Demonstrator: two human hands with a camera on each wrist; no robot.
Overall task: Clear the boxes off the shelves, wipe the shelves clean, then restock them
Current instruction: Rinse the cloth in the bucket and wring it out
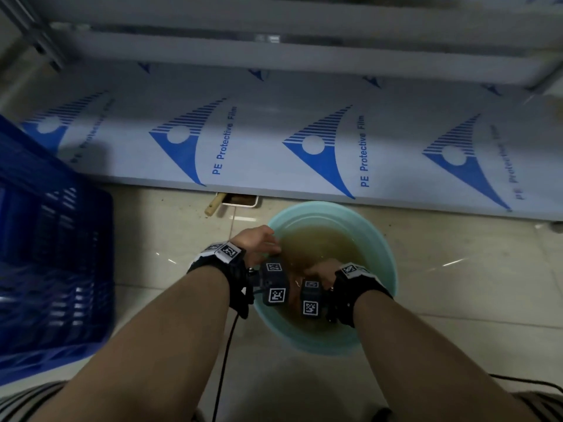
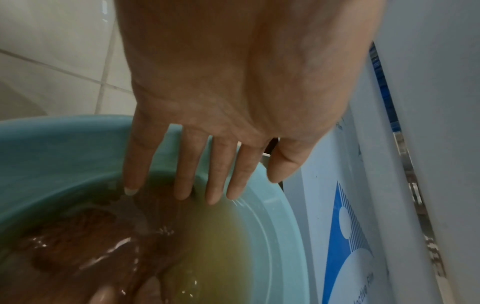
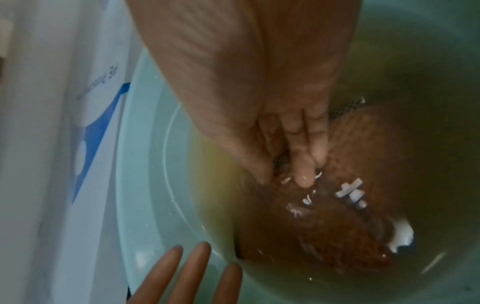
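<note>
A teal basin of murky yellow water stands on the tiled floor in front of the lowest shelf, which is bare and covered in white film with blue logos. A brown cloth lies under the water. My right hand reaches into the water, its thumb and fingers pinching a fold of the cloth. My left hand is held over the basin's left rim with fingers straight and spread, their tips at the water's surface above the cloth. In the head view both hands meet over the basin.
A blue slatted plastic crate stands on the floor to the left. A small white tray with a wooden stick pokes out from under the shelf edge. A black cable hangs by my left arm. More shelf rails run above.
</note>
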